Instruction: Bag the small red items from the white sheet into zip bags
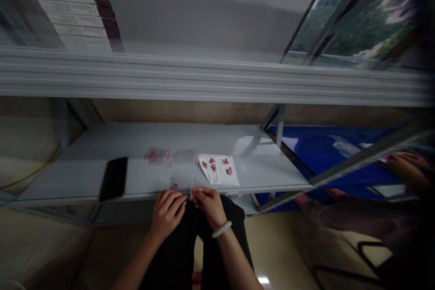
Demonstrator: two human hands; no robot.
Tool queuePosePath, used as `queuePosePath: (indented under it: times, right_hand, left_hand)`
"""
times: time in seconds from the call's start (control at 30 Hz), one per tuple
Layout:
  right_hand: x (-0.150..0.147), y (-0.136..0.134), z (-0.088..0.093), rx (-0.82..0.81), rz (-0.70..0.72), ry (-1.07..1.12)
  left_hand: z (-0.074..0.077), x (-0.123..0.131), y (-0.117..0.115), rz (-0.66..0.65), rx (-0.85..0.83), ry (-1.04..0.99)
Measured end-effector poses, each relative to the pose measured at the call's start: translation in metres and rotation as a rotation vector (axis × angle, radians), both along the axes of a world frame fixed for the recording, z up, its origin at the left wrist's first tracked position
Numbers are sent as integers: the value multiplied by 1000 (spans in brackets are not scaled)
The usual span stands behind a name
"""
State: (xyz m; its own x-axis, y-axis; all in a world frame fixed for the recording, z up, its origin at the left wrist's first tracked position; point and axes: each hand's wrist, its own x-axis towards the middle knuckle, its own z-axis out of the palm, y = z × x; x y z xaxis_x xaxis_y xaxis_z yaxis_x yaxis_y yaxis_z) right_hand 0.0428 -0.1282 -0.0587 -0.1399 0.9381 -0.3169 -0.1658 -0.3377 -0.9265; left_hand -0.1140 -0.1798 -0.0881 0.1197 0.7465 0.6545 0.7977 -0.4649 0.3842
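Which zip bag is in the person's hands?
The clear one at the shelf's front edge, between left hand and right hand; the other two lie farther back.

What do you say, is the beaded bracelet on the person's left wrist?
No, the white beaded bracelet is on the wrist of the right hand, and the wrist of the left hand shows none.

The left hand (166, 215) and right hand (210, 206) pinch a small clear zip bag (181, 184) at the front edge of a white metal shelf (84, 176). Just beyond lie two more clear bags (171, 157), a white sheet (219, 170) printed with red shapes, and a black smartphone (113, 179).
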Motion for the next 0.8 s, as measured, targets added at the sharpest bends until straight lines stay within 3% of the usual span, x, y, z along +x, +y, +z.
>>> queuePosePath:
  times: [0.17, 0.3, 0.47, 0.67, 0.8]
  right_hand:
    - [15, -5, 30, 146, 44, -74]
    - [17, -8, 45, 261, 98, -129]
    - [23, -11, 49, 298, 150, -166]
    - [41, -10, 39, 177, 285, 3]
    - [50, -11, 34, 122, 287, -7]
  left_hand:
    - [38, 24, 3, 41, -266, -522]
    - [59, 37, 14, -93, -535, -718]
    - [57, 41, 22, -201, -704, -767]
    - [54, 45, 21, -327, -825, -817]
    - [52, 46, 22, -378, -877, -705]
